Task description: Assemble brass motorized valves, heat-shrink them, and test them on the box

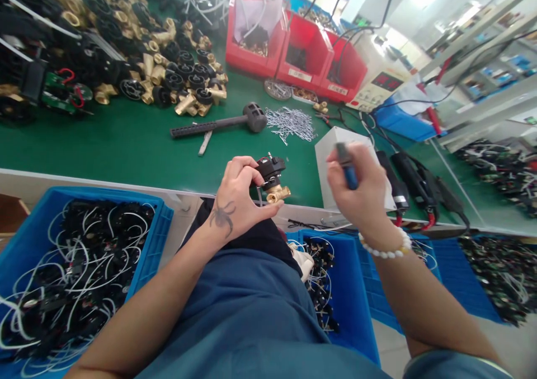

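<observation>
My left hand (pixel 237 197) is closed around a small valve (pixel 272 178) with a black top and a brass fitting, held just over the near edge of the green bench (pixel 126 144). My right hand (pixel 356 191) is closed on a blue-handled tool (pixel 346 166), raised a little to the right of the valve and apart from it. A white bead bracelet sits on my right wrist.
A black mallet (pixel 226 122) and loose metal clips (pixel 291 122) lie mid-bench. Piled black-and-brass valves (pixel 168 71) fill the back left, red bins (pixel 306 54) the back. Blue crates of wired black parts (pixel 75 267) sit below the bench; a white box (pixel 331 155) and meter at right.
</observation>
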The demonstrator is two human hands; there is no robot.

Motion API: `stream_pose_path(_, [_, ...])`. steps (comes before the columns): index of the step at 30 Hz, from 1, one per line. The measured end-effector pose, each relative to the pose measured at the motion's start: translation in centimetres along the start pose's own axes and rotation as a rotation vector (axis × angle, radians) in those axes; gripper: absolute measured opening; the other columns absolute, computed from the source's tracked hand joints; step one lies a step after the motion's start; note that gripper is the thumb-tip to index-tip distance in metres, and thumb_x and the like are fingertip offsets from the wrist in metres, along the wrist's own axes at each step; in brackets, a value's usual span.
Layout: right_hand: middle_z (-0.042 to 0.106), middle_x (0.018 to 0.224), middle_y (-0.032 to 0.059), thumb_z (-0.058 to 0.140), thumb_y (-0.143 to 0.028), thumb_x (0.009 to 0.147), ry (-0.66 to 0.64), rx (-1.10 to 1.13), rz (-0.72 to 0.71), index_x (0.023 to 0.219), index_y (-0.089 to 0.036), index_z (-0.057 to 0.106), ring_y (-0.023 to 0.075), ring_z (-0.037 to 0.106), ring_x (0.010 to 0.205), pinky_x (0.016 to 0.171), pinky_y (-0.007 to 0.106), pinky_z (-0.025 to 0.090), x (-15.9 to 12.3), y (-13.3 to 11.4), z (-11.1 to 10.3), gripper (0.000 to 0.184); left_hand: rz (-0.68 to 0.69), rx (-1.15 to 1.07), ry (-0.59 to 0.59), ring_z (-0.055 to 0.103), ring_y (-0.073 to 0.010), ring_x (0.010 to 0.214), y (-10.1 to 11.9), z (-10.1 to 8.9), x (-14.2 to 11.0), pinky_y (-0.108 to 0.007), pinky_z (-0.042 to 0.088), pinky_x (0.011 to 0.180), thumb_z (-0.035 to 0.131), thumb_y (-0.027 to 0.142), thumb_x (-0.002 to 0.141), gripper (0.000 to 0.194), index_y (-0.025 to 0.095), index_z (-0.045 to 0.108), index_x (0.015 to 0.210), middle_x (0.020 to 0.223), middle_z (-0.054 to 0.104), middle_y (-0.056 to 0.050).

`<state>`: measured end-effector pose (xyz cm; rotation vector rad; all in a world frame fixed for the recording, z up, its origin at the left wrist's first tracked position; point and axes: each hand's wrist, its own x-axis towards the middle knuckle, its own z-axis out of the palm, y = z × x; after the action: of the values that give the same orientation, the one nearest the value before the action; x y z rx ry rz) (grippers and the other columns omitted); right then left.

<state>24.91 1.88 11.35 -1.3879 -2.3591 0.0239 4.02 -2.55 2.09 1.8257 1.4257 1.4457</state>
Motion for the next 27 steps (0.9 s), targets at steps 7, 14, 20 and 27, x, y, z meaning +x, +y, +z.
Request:
stream_pose_path(7, [0.064, 0.085, 0.0062, 0.053, -0.016, 0.088, -0.027, -0.037, -0.018, 0.100, -0.024, 0.062, 0.0193, 0.057, 0.070, 0.062, 0.032, 0.044, 0.3, 0.1, -0.4, 0.017, -0.009, -0.016, 0.003, 0.061, -0.0274, 0.110, 0.1, -0.1, 0.0, -0.045, 0.060, 0.087, 0.086, 0.023, 0.064, 0.040, 0.021, 0.053, 0.085, 0.116, 0.058, -0.010])
stream_pose_path(14, [0.062, 0.080, 0.0051, 0.055, -0.013, 0.081, -0.369, -0.132, -0.090, 0.091, -0.021, 0.061, 0.0185, 0.054, 0.064, 0.058, 0.032, 0.039, 0.4, 0.0, 0.0, 0.015, -0.010, -0.005, 0.009, 0.060, -0.0273, 0.110, 0.1, -0.1, 0.1, -0.045, 0.060, 0.089, 0.088, 0.026, 0.063, 0.042, 0.022, 0.051, 0.084, 0.116, 0.057, -0.009])
stream_pose_path(20, [0.065, 0.088, 0.0076, 0.050, -0.015, 0.087, 0.025, -0.045, 0.004, 0.102, -0.021, 0.062, 0.0203, 0.058, 0.073, 0.063, 0.032, 0.042, 0.2, -0.3, -0.1, 0.020, -0.008, -0.008, -0.004, 0.060, -0.0275, 0.111, 0.1, -0.1, 0.1, -0.043, 0.060, 0.084, 0.086, 0.025, 0.065, 0.039, 0.022, 0.052, 0.085, 0.117, 0.058, -0.011])
stream_pose_path(27, [0.069, 0.098, 0.0082, 0.055, -0.021, 0.092, -0.302, 0.195, 0.016, 0.120, -0.017, 0.068, 0.0190, 0.063, 0.080, 0.072, 0.031, 0.050, 0.0, -0.6, 0.9, 0.031, 0.045, 0.031, 0.031, 0.061, -0.0271, 0.111, -0.1, 0.2, -0.1, -0.046, 0.059, 0.093, 0.088, 0.023, 0.063, 0.044, 0.023, 0.051, 0.087, 0.115, 0.059, -0.009])
